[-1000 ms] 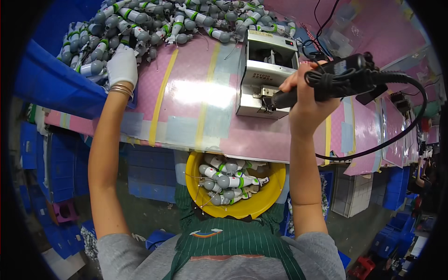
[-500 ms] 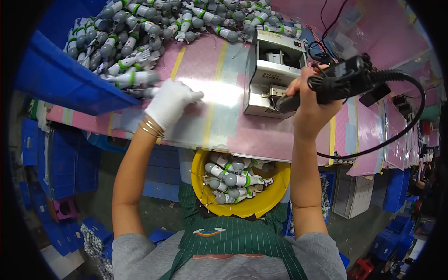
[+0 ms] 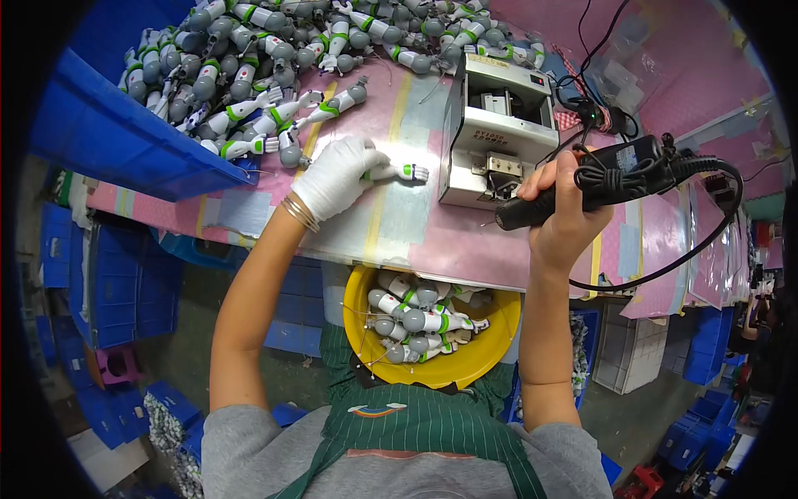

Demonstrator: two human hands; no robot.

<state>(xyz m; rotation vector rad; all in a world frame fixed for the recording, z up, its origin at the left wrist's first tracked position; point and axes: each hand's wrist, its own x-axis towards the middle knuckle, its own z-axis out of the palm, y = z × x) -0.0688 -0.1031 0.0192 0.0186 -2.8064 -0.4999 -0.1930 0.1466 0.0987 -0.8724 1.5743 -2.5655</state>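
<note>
My left hand [image 3: 334,179], in a white glove, is closed round a toy arm [image 3: 413,173]. The toy's small white hand and a green band stick out to the right of my fingers; the rest is hidden in the glove. My bare right hand [image 3: 567,214] grips a black electric screwdriver [image 3: 619,160], tilted with its nose to the left. A thin bit shows at that nose, just in front of a grey metal screw feeder [image 3: 503,133]. Whether a screw sits on the bit, I cannot tell.
A heap of white, green and grey toy arms [image 3: 249,66] spreads over the far left of the pink table [image 3: 465,249], beside a blue bin [image 3: 133,133]. A yellow basin [image 3: 362,333] with more arms is at my lap. The screwdriver's black cable [image 3: 706,241] loops right.
My left hand has moved right from the heap's edge, now with a toy arm in it. My right hand has drawn the screwdriver's nose slightly toward me, away from the feeder's front.
</note>
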